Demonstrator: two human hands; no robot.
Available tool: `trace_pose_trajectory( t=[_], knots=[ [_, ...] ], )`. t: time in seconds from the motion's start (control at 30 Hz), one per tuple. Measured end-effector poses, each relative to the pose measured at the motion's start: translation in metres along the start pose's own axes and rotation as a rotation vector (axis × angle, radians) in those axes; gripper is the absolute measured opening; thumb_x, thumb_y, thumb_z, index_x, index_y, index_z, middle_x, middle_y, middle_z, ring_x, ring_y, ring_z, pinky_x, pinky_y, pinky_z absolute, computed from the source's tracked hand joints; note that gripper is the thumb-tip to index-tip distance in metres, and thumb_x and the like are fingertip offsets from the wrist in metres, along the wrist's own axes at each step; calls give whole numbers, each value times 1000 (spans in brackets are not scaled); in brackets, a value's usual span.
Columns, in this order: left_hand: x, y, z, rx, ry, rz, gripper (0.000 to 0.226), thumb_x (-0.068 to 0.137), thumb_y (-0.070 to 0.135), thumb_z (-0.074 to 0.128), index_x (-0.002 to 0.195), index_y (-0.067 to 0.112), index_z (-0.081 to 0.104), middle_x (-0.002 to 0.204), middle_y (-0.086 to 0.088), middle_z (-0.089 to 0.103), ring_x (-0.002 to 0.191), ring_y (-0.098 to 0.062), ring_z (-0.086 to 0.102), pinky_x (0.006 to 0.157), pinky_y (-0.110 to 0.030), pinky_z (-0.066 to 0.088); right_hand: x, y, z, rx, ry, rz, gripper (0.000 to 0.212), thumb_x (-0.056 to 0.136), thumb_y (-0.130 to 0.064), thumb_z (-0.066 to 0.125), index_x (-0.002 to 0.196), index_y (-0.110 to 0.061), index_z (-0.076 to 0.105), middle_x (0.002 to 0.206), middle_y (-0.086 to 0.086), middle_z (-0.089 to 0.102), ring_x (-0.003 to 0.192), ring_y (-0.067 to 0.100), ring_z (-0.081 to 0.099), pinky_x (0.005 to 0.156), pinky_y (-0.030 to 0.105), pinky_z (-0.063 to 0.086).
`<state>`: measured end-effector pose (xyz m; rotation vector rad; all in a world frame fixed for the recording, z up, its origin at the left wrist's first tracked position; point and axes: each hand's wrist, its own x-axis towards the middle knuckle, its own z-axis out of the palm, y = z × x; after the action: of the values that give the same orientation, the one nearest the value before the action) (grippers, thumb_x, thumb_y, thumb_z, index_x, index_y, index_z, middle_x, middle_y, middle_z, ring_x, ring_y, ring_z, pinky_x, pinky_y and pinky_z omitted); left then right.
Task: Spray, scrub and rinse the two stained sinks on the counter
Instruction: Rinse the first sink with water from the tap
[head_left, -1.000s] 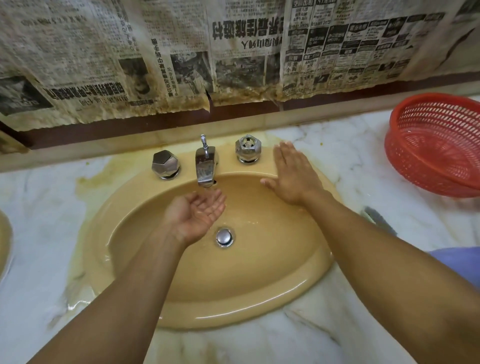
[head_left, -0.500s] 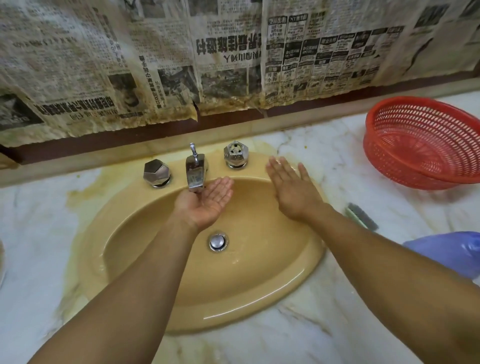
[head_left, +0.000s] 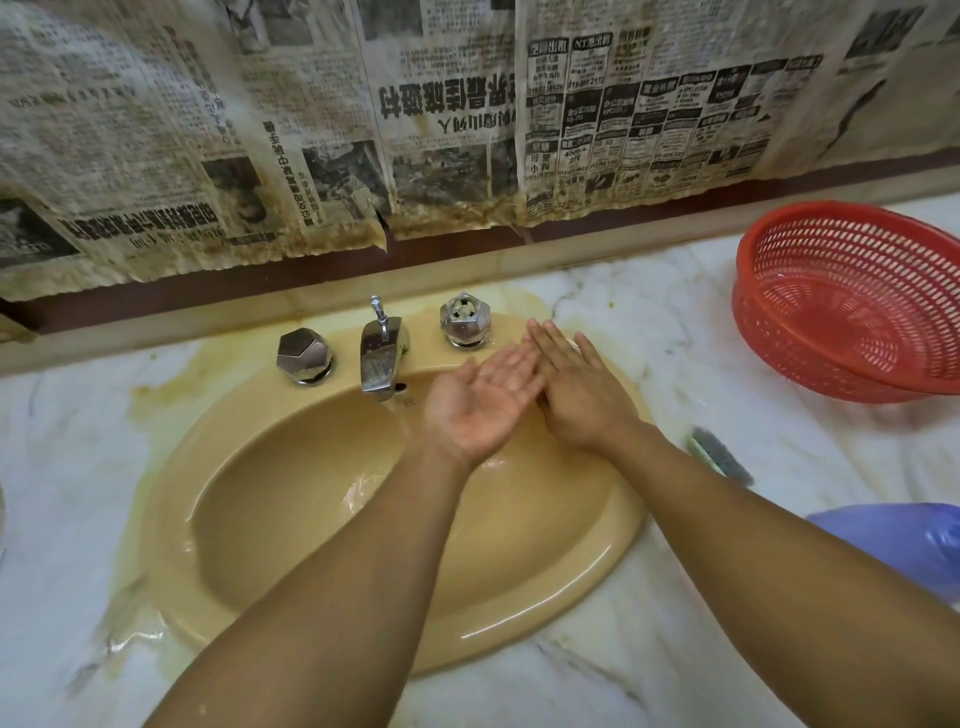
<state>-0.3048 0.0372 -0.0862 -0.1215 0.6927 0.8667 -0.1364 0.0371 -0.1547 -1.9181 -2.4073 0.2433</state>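
A tan oval sink (head_left: 270, 499) is set in the marble counter (head_left: 649, 670), with yellow stains around its rim. A chrome faucet (head_left: 379, 358) stands between two faceted chrome knobs (head_left: 304, 356) (head_left: 464, 318); water runs from the spout into the basin. My left hand (head_left: 475, 405) is cupped palm up just right of the spout, holding nothing. My right hand (head_left: 579, 389) lies flat, palm down, on the sink's back right rim. Its fingers touch the left hand's fingertips. My left forearm hides the drain.
A red plastic basket (head_left: 852, 301) sits on the counter at the right. A scrub brush (head_left: 719, 454) lies near the sink's right edge. A purple object (head_left: 904, 540) shows at the right edge. Stained newspaper (head_left: 415, 119) covers the wall behind.
My left hand has moved right, from under the spout toward my right hand, and the two now touch. The view has shifted a little.
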Motion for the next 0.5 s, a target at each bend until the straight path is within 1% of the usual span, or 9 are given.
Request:
trace_pose_trajectory(
  t=[0.07,0.1,0.17,0.23,0.27,0.33,0.4,0.43,0.5],
  knots=[
    [5,-7,18,133,-1,-6,58,113,32,23,152,-8,36,158,-26,39,153,-35,29,125,-50,20,0,2,-1,17,-21,1,74,96,-40,16,163,-20,-5,170,-3,-14,156,11,-13,127,39,-6],
    [6,-5,22,175,22,9,57,112,32,24,153,-8,35,159,-24,38,153,-34,29,125,-49,21,4,3,-3,21,-30,22,76,95,-46,16,163,-21,-6,170,-3,-15,156,11,-12,128,42,-2],
    [0,7,14,216,54,53,53,112,28,27,150,-6,40,157,-23,43,150,-33,36,123,-47,27,21,1,-8,13,-61,104,86,96,-61,30,164,-21,-5,171,1,-10,158,17,-6,127,47,7],
    [-10,24,-12,251,102,97,46,112,24,29,143,-4,49,149,-22,54,143,-33,48,118,-44,37,42,-5,-15,7,-112,222,111,86,-81,40,163,-17,-5,171,9,0,158,26,3,126,49,11],
    [-16,32,-27,274,131,109,43,112,23,31,138,-3,54,143,-20,59,138,-32,53,114,-43,41,49,-11,-15,0,-119,260,119,82,-86,43,163,-13,-5,171,13,3,157,29,4,126,50,10],
    [-29,46,-54,279,221,141,37,112,20,35,127,0,62,130,-17,69,127,-29,61,110,-40,45,44,-28,-10,-48,-67,209,111,90,-78,41,162,-7,-5,170,16,-1,158,29,-3,127,49,5],
    [-36,55,-69,226,280,166,41,113,23,33,114,1,67,112,-16,76,116,-29,66,107,-40,47,18,-46,2,-43,32,48,87,103,-56,36,162,-6,-2,170,15,-6,158,27,-8,128,44,0],
    [-37,59,-72,180,299,176,46,113,27,32,109,0,68,104,-17,77,111,-30,68,105,-40,48,4,-52,8,-1,89,-14,76,106,-45,35,163,-6,4,171,14,-1,158,26,-3,128,42,2],
    [-39,63,-70,91,331,202,52,113,34,30,103,-2,66,98,-19,75,104,-32,69,99,-42,51,-9,-53,19,131,203,-38,59,105,-29,32,160,-6,27,168,12,23,156,25,19,127,38,13]
  ],
)
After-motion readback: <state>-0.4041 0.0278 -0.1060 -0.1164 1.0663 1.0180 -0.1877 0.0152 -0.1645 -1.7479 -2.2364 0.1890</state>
